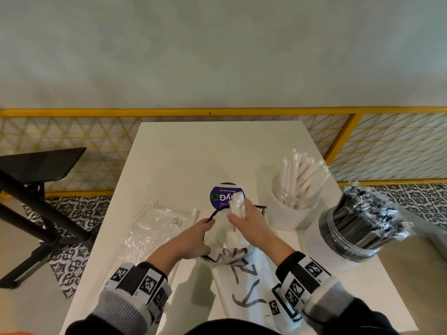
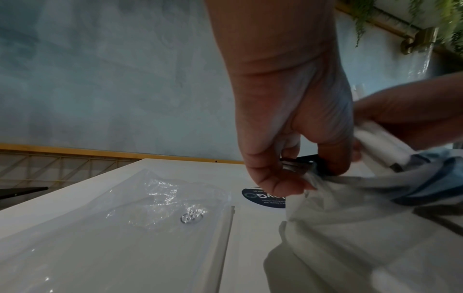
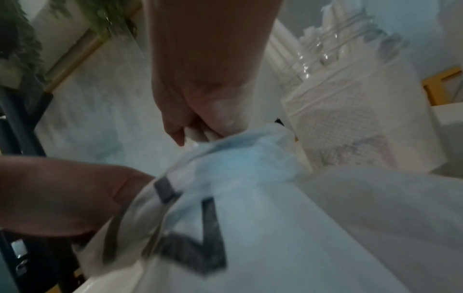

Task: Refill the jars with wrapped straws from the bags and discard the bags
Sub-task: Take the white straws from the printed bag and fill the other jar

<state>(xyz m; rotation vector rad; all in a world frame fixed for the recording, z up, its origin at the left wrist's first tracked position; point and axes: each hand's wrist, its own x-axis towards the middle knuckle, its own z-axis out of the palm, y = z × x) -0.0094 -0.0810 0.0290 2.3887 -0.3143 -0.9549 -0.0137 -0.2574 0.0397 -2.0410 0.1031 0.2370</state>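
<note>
White bag: a thin plastic bag with black lettering and a black-edged mouth lies on the white bench at the near middle, mouth turned away from the person.
Left hand: the left hand has its fingers and thumb curled round the left side of the bag's mouth rim; the left wrist view shows them pinching the black edge and gathered plastic.
Right hand: the right hand is at the bag's mouth with its fingers closed round a bunch of white wrapped straws, whose upper ends stick out above the hand while the lower ends run down into the bag.
White-straw jar: a clear jar stands on the bench just right of the bag, with white wrapped straws standing in it and leaning to the right.
Black-straw jar: a second clear jar, packed with black straws in clear wrappers, stands at the bench's right edge, near the first jar.
Clear bag: a flat, crumpled transparent bag lies on the bench left of the left hand.
Sticker: a round purple sticker sits on the bench beyond the hands, partly hidden by the straws.
Surroundings: a yellow lattice railing runs behind the bench; a black stool stands to the left on patterned floor tiles.
</note>
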